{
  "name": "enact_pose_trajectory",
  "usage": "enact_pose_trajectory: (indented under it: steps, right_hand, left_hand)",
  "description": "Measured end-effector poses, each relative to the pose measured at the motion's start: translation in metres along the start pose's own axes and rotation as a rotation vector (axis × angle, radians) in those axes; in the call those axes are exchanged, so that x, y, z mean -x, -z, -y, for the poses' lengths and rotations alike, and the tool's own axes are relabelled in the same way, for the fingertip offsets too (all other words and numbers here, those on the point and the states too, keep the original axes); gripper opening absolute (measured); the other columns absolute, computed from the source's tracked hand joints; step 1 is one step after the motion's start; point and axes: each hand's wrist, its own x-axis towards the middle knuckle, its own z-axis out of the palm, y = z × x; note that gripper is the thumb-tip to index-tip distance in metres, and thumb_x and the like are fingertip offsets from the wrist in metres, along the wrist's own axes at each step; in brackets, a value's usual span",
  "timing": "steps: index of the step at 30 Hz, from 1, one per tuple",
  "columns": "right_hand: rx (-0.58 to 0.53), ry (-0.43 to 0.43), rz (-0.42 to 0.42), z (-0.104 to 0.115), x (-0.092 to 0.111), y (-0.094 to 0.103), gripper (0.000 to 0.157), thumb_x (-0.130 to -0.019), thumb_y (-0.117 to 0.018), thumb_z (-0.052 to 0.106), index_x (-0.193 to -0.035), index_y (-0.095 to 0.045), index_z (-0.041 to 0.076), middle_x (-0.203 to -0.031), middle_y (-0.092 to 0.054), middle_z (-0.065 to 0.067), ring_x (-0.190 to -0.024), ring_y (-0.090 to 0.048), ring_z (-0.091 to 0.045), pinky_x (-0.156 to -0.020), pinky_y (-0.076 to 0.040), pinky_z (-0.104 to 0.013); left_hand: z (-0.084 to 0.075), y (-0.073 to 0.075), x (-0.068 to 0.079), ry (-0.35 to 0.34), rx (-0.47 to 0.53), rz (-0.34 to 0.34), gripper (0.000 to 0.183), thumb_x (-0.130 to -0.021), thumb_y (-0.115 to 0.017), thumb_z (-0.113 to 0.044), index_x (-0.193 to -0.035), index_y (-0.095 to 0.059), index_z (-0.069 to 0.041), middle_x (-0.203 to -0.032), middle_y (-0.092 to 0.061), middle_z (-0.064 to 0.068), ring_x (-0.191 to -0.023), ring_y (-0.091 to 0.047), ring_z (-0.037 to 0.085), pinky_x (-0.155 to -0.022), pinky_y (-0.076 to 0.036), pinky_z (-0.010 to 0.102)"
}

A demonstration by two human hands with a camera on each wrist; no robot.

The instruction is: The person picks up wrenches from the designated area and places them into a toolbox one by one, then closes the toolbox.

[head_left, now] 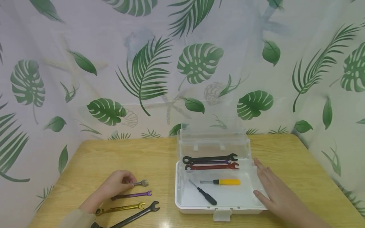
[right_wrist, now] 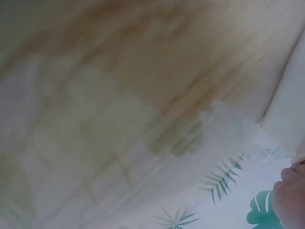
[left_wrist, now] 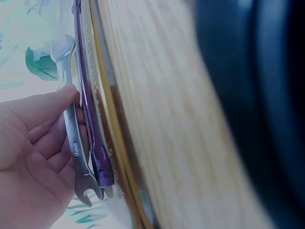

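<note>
Between thumb and fingers, my left hand (head_left: 118,183) pinches a small silver open-ended wrench (head_left: 141,183) over the left part of the table. In the left wrist view both forked ends of this wrench (left_wrist: 74,133) show. Nearer to me lie a purple wrench (head_left: 134,195), a gold wrench (head_left: 122,208) and a larger black wrench (head_left: 137,218). My right hand (head_left: 273,193) rests with extended fingers against the right side of a white toolbox (head_left: 196,210), whose clear lid (head_left: 214,139) stands raised. The right wrist view catches only a bit of that hand (right_wrist: 290,195).
Inside the toolbox lie a black wrench (head_left: 211,158), a thin purple wrench (head_left: 212,162), a red wrench (head_left: 212,166), a yellow-handled screwdriver (head_left: 228,181) and a black-handled screwdriver (head_left: 207,196). Its latch (head_left: 222,215) hangs at the front. A leaf-print cloth (head_left: 159,63) hangs behind the wooden table (head_left: 159,152).
</note>
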Motion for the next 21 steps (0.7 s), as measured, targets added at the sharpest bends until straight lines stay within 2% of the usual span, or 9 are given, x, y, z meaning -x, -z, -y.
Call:
enact_pose_trajectory:
  steps: [7,16,21]
  right_hand:
    - [-0.015,-0.024,0.02,0.001,-0.001,0.001,0.083,-0.108,-0.058,0.043,-0.168,-0.02,-0.001,-0.18,-0.015,-0.012,-0.154,-0.035,-0.045,-0.111,0.019,0.001]
    - [-0.004,-0.013,0.006,0.001,-0.001,0.001,0.083,-0.107,-0.059,0.042,-0.168,-0.02,0.0,-0.18,-0.014,-0.011,-0.154,-0.035,-0.043,-0.112,0.018,0.0]
    - [0.017,0.005,-0.013,0.0,0.0,-0.001,0.083,-0.107,-0.059,0.041,-0.168,-0.02,0.0,-0.18,-0.013,-0.01,-0.156,-0.034,-0.04,-0.115,0.018,-0.001]
  left_hand:
    - [-0.003,0.001,0.0,0.024,0.0,-0.043,0.007,-0.089,-0.078,0.0,-0.094,-0.075,-0.004,-0.088,-0.073,0.0,-0.083,-0.064,0.011,-0.071,-0.053,0.02]
    - [-0.007,0.001,0.0,0.001,0.015,-0.019,0.006,-0.091,-0.078,0.0,-0.095,-0.074,-0.003,-0.087,-0.072,0.0,-0.08,-0.063,0.009,-0.07,-0.053,0.019]
    - [-0.011,0.002,-0.001,0.001,0.011,-0.044,0.004,-0.091,-0.077,0.0,-0.094,-0.076,-0.003,-0.087,-0.073,0.002,-0.082,-0.063,0.01,-0.071,-0.053,0.019]
